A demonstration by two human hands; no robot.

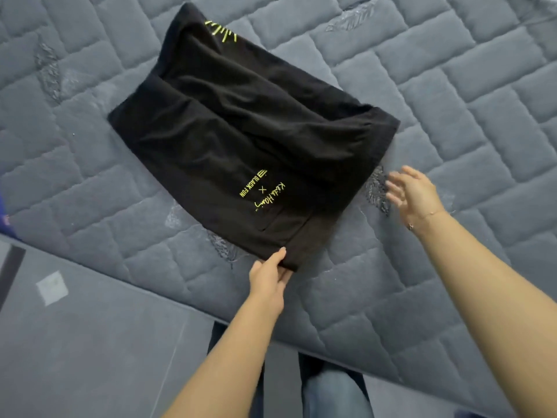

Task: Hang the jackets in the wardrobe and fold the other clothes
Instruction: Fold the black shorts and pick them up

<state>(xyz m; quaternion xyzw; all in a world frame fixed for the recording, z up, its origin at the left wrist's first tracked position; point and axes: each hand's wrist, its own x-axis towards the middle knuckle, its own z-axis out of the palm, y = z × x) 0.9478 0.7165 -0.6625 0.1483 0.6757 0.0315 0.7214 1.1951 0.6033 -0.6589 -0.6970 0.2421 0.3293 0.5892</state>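
Nearest us, our left hand [269, 280] pinches the near corner of the folded black garment [241, 125], thumb on top. Our right hand [411, 196] hovers beside its right edge, fingers spread, holding nothing, a thin bracelet [429, 214] at the wrist. Yellow print reads "BLACK FUN" [253, 184] and "×", then a handwritten signature we cannot decipher. We see the garment lying flat on the grey quilted mattress [452, 116].
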